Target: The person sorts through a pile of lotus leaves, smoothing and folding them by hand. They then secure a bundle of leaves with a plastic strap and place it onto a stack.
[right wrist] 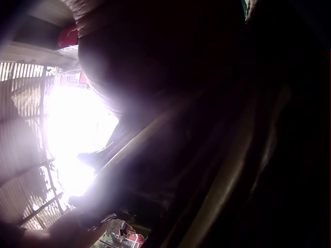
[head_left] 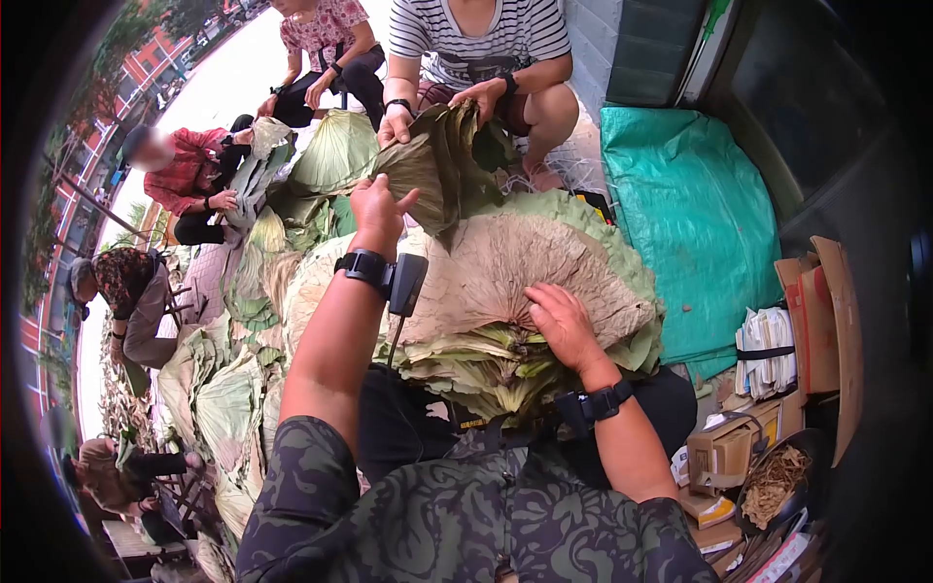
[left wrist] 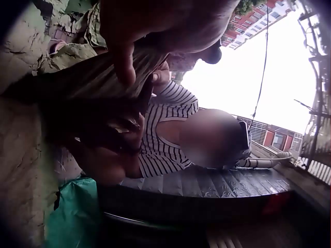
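My left hand (head_left: 377, 212) reaches forward to a folded dried lotus leaf (head_left: 413, 185), gripping its near edge. In the left wrist view its thumb (left wrist: 124, 64) lies over the leaf, while the other fingers are mostly hidden. A person in a striped shirt (head_left: 476, 44) squats opposite and holds the same folded leaves with both hands. My right hand (head_left: 562, 325) rests with fingers spread on a broad, pale brown leaf (head_left: 505, 267) atop a thick stack before me. Gathered greenish stems and folds (head_left: 505, 360) show at the stack's near side. The right wrist view is mostly dark.
More dried leaves (head_left: 228, 398) spread across the left. Several other people sit there, one in a red shirt (head_left: 190, 170) handling leaves. A green tarp (head_left: 685, 233) lies at the right, near cardboard boxes (head_left: 821, 321), bundled papers (head_left: 766, 350) and a dark basin (head_left: 777, 486) of brown scraps.
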Action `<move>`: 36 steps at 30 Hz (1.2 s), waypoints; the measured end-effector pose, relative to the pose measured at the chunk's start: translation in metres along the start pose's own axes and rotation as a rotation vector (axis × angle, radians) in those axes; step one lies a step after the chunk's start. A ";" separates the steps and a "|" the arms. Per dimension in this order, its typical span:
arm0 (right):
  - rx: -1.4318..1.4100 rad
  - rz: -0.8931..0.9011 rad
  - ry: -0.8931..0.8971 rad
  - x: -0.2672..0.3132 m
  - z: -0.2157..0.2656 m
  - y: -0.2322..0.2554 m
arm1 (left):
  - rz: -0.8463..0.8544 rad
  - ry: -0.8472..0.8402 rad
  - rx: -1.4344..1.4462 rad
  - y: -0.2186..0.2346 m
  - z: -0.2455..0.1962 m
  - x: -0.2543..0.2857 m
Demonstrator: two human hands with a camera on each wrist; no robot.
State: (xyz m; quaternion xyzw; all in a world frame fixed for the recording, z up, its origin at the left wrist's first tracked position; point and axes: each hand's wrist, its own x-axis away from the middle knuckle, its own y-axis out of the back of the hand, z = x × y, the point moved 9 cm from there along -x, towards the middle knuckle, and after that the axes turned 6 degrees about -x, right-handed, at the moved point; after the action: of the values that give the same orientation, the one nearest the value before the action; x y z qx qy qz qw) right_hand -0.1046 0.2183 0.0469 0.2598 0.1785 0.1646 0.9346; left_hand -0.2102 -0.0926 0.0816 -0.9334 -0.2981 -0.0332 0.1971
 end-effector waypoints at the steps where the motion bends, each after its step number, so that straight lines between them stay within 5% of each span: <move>1: 0.002 0.000 0.006 0.000 0.000 0.000 | 0.021 -0.073 -0.074 -0.001 -0.010 0.008; 4: 0.005 -0.009 0.006 -0.001 -0.001 -0.001 | 0.006 -0.202 -0.162 -0.006 -0.031 0.035; 8: 0.001 -0.016 0.004 -0.001 -0.004 -0.003 | 0.097 -0.840 -0.559 -0.037 -0.081 0.119; 10: 0.010 -0.031 -0.003 -0.002 -0.008 -0.004 | 0.137 -1.114 -0.914 -0.057 -0.074 0.172; 12: 0.008 -0.042 0.008 -0.004 -0.002 -0.001 | 0.376 -1.324 -1.014 -0.071 -0.043 0.212; 16: -0.042 -0.022 -0.045 -0.005 -0.013 -0.003 | 0.569 -0.922 -1.006 -0.052 0.035 0.220; 21: 0.025 -0.073 -0.032 -0.004 -0.012 -0.001 | 0.574 -0.845 -0.994 -0.054 0.031 0.221; 23: -0.035 -0.107 -0.019 -0.005 -0.005 0.005 | 0.551 -0.965 -0.948 -0.060 0.013 0.226; 27: -0.156 -0.015 -0.198 -0.003 -0.017 -0.002 | 0.605 -0.922 -0.916 -0.074 0.014 0.231; 29: -0.155 0.022 -0.272 -0.002 -0.024 -0.002 | 0.741 -0.740 -1.105 -0.081 0.048 0.228; 32: -0.096 -0.007 -0.282 -0.002 -0.030 0.003 | 0.749 -0.679 -1.003 -0.077 0.051 0.223; 35: 0.181 -0.379 -0.074 0.005 -0.017 0.048 | 0.799 -0.629 -0.999 -0.071 0.055 0.221; 36: 0.148 -0.361 -0.226 0.007 -0.020 0.061 | 0.819 -0.598 -0.970 -0.070 0.057 0.219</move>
State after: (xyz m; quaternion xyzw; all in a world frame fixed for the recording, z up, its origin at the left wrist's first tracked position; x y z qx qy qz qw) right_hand -0.1200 0.2786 0.0625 0.3082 0.1281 -0.0492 0.9414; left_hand -0.0737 0.1010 0.0926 -0.9222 0.0846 0.1726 -0.3355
